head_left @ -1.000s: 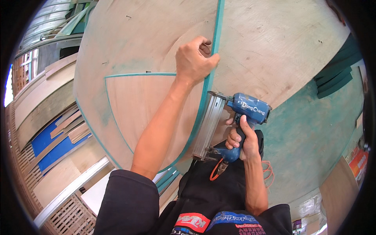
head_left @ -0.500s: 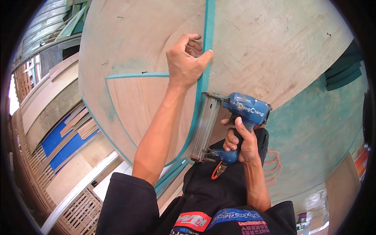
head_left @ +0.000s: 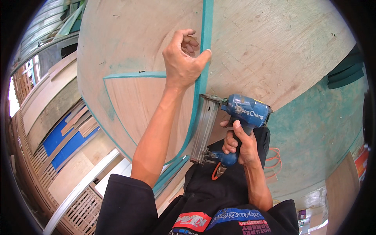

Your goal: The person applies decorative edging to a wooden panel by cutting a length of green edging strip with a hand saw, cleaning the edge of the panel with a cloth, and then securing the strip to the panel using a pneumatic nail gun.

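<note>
A long teal strip [head_left: 206,29] runs down a large pale plywood panel [head_left: 250,47] and curves away to the left lower down. My left hand [head_left: 182,62] is closed at the strip, its thumb over the strip's right edge and its fingers curled at the left side. My right hand [head_left: 243,145] is wrapped round the handle of a blue nail gun [head_left: 246,109] with a long grey magazine. The gun's nose is close to the strip, below my left hand; whether they touch I cannot tell. An orange air hose [head_left: 214,172] joins the gun's handle end.
A teal-edged rounded panel [head_left: 135,98] lies at left, with a small nail [head_left: 141,71] on its upper edge. Teal strips [head_left: 170,172] lie below it. Wood offcuts [head_left: 74,121] and a white rail [head_left: 80,192] are farther left. Dark curved pieces [head_left: 346,70] sit at right.
The view has shifted slightly. Both hands keep their hold, and the nail gun stays close to the strip.
</note>
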`<state>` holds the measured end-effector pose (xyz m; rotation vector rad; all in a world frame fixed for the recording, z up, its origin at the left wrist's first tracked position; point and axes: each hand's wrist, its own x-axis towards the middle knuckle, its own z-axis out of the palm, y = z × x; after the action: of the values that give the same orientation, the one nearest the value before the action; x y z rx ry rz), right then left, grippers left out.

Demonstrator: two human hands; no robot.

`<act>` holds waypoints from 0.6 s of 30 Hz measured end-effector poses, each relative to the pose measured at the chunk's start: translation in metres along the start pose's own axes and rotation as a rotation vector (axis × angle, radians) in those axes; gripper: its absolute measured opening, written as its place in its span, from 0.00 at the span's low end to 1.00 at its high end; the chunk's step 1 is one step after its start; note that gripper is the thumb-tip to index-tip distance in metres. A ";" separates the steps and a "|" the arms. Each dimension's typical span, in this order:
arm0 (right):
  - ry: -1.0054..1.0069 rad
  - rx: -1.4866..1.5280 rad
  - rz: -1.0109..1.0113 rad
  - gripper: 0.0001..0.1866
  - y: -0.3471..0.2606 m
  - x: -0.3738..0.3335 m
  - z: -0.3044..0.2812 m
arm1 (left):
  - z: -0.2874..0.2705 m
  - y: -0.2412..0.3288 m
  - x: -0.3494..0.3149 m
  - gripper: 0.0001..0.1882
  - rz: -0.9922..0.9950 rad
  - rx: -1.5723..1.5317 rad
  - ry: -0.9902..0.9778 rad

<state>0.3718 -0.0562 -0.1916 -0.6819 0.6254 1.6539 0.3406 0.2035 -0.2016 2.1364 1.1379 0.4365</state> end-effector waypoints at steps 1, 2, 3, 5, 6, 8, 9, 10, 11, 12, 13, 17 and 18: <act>0.006 -0.010 -0.001 0.24 0.000 0.000 0.000 | 0.000 -0.001 0.000 0.25 0.009 0.007 -0.002; 0.005 -0.007 0.003 0.24 0.000 -0.001 0.000 | -0.001 -0.003 0.000 0.25 0.020 0.015 -0.004; 0.004 -0.004 0.007 0.24 0.000 -0.001 -0.001 | -0.001 -0.004 0.001 0.25 0.030 0.022 -0.006; -0.001 -0.001 0.014 0.24 0.001 -0.001 -0.001 | 0.000 -0.006 0.000 0.25 0.050 0.022 -0.004; -0.005 0.000 0.015 0.24 0.001 0.000 -0.002 | 0.000 -0.006 0.000 0.25 0.061 0.021 -0.003; -0.004 -0.004 0.016 0.24 0.003 0.000 -0.005 | -0.003 -0.006 0.001 0.26 0.055 0.041 -0.029; 0.001 -0.009 0.015 0.24 0.004 0.000 -0.006 | -0.004 -0.006 0.000 0.26 0.054 0.051 -0.042; 0.007 -0.013 0.012 0.24 0.005 0.000 -0.007 | -0.003 -0.005 -0.001 0.26 0.038 0.048 -0.045; 0.008 -0.010 0.005 0.24 0.005 0.000 -0.005 | -0.002 -0.003 -0.002 0.27 0.025 0.047 -0.045; 0.010 -0.006 -0.002 0.24 0.004 0.001 -0.004 | -0.002 -0.001 -0.003 0.27 0.014 0.046 -0.046; 0.012 -0.001 -0.010 0.24 0.004 0.001 -0.002 | -0.004 -0.001 -0.003 0.27 0.012 0.047 -0.046; 0.001 -0.002 -0.024 0.24 0.000 0.003 -0.001 | -0.003 -0.002 -0.007 0.27 0.027 0.029 -0.036; -0.002 -0.005 -0.021 0.24 0.000 0.003 -0.002 | -0.003 -0.003 -0.008 0.27 0.036 0.025 -0.027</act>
<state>0.3718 -0.0555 -0.1953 -0.6879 0.6107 1.6371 0.3326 0.1991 -0.2012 2.1814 1.0964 0.4100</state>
